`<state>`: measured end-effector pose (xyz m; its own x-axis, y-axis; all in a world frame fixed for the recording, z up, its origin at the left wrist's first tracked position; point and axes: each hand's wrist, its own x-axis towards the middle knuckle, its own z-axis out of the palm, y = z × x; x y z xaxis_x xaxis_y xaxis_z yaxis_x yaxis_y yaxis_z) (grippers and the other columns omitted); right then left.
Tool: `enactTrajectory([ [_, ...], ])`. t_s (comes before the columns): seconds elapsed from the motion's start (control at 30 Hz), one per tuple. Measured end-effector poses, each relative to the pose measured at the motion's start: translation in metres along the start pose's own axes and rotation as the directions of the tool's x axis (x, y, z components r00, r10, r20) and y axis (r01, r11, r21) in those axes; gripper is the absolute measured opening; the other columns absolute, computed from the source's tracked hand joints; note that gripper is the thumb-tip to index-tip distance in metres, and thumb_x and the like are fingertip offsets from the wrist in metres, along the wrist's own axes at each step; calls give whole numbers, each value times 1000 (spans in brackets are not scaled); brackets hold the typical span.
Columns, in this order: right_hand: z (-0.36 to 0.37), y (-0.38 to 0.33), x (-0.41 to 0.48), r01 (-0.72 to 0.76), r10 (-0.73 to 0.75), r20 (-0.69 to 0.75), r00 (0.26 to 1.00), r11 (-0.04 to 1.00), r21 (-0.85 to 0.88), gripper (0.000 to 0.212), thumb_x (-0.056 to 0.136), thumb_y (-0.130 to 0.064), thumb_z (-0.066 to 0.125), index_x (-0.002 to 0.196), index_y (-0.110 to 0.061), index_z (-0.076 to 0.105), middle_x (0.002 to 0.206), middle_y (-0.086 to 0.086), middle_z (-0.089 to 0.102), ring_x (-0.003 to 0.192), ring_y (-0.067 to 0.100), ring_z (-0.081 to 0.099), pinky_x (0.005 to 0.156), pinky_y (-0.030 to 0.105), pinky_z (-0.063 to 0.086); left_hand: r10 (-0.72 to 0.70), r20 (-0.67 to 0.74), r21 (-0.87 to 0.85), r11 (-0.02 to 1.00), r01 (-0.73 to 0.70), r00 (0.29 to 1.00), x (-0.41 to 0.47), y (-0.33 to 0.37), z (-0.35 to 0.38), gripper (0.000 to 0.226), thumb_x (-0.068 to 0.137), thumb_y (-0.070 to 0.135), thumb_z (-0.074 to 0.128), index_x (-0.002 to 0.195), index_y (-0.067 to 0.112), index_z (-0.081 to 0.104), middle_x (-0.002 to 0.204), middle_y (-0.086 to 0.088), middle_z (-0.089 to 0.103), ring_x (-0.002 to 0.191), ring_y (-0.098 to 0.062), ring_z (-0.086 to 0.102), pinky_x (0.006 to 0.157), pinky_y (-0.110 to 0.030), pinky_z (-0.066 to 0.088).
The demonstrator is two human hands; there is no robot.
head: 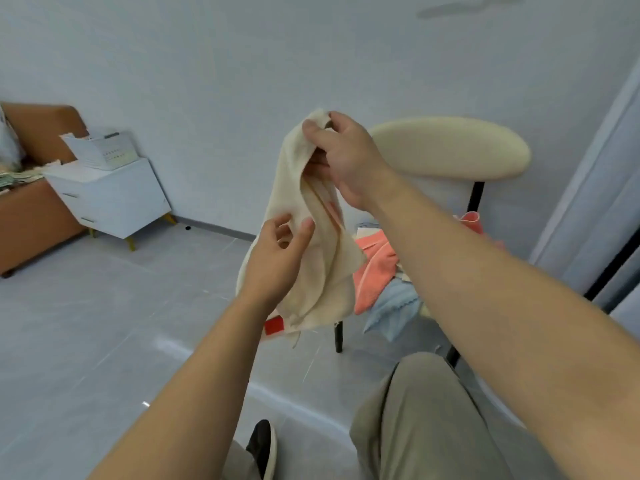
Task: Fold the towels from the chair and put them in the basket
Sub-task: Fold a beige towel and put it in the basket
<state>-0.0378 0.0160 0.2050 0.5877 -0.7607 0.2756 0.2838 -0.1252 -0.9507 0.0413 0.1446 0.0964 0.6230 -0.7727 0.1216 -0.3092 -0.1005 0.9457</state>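
Note:
A cream towel (311, 271) hangs in the air in front of me, bunched and crumpled. My right hand (346, 161) pinches its top edge, fingers closed on the cloth. My left hand (277, 261) is lower, against the towel's left side, thumb and fingers apart and curled toward the fabric. Behind the towel stands a chair (450, 150) with a cream backrest and black legs. An orange towel (377, 265) and a light blue towel (394, 310) lie heaped on its seat. A white slotted basket (104, 150) stands far off at the left.
The basket rests on a white drawer cabinet (110, 199) beside an orange-brown sofa (31, 216). Grey tiled floor (104, 323) spreads between me and them. My leg (415, 420) and shoe (265, 445) are at the bottom. A red item (273, 325) peeks out below the towel.

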Motion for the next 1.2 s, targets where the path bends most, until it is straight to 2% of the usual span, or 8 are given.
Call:
enactTrajectory([
  [0.23, 48, 125, 25, -217, 217, -3, 976, 972, -92, 17, 85, -33, 67, 85, -16, 67, 89, 8, 69, 97, 39, 70, 86, 63, 55, -183, 92, 68, 982, 177, 979, 29, -105, -17, 99, 65, 74, 78, 147, 37, 37, 142, 14, 53, 126, -10, 55, 99, -41, 53],
  [0.37, 64, 177, 42, -266, 261, -55, 964, 950, -166, 28, 81, -41, 66, 87, -13, 64, 83, 7, 64, 89, 33, 70, 81, 63, 55, -294, -47, 182, 937, 297, 955, 62, -159, -26, 21, 93, 45, 62, 108, 30, 65, 112, 11, 69, 95, -11, 66, 85, -39, 56],
  [0.47, 73, 207, 54, -209, 182, -122, 976, 941, -266, 33, 82, -42, 64, 83, -10, 59, 74, 3, 57, 74, 24, 59, 78, 62, 54, -310, -107, 195, 925, 326, 945, 81, -192, -36, 10, 93, 36, 62, 89, 28, 66, 92, 12, 70, 85, -14, 67, 78, -42, 57],
  [0.6, 87, 239, 69, -316, 302, -172, 938, 946, -64, 29, 82, -38, 67, 89, -10, 63, 83, 12, 62, 82, 33, 63, 87, 62, 52, -251, 14, 249, 938, 240, 968, 90, -230, -43, 50, 79, 54, 75, 120, 33, 56, 117, 25, 58, 107, 2, 55, 86, -27, 49],
  [0.8, 107, 265, 73, -340, 377, -87, 922, 896, 284, 6, 94, -3, 54, 95, -3, 60, 87, 18, 59, 80, 27, 60, 74, 37, 53, -270, -171, 179, 937, 299, 948, 123, -256, -58, 15, 97, 34, 58, 89, 27, 69, 83, 11, 70, 82, -8, 67, 74, -33, 56],
  [0.93, 104, 297, 79, -219, 206, -77, 976, 944, -247, 27, 79, 5, 61, 98, -12, 70, 85, 2, 71, 75, 13, 67, 74, 30, 56, -413, -306, -61, 908, 415, 858, 135, -267, -89, 19, 98, 34, 45, 95, 22, 59, 91, 1, 68, 86, -21, 68, 79, -47, 58],
  [1.07, 102, 325, 84, 25, -35, -2, 999, 731, -682, 35, 76, 1, 55, 98, -21, 71, 95, -9, 68, 86, 6, 59, 80, 13, 45, -350, -479, 20, 913, 409, 805, 136, -261, -130, 23, 105, 32, 37, 106, 16, 54, 88, 12, 54, 79, -9, 53, 68, -30, 40],
  [1.2, 94, 343, 93, 55, -38, 41, 998, 536, -842, 28, 85, -7, 55, 100, -22, 74, 104, 3, 68, 98, 20, 59, 78, 17, 35, -382, -362, 10, 910, 414, 850, 128, -255, -156, 13, 93, 25, 53, 105, 23, 57, 93, 13, 58, 81, -5, 53, 66, -29, 39],
])
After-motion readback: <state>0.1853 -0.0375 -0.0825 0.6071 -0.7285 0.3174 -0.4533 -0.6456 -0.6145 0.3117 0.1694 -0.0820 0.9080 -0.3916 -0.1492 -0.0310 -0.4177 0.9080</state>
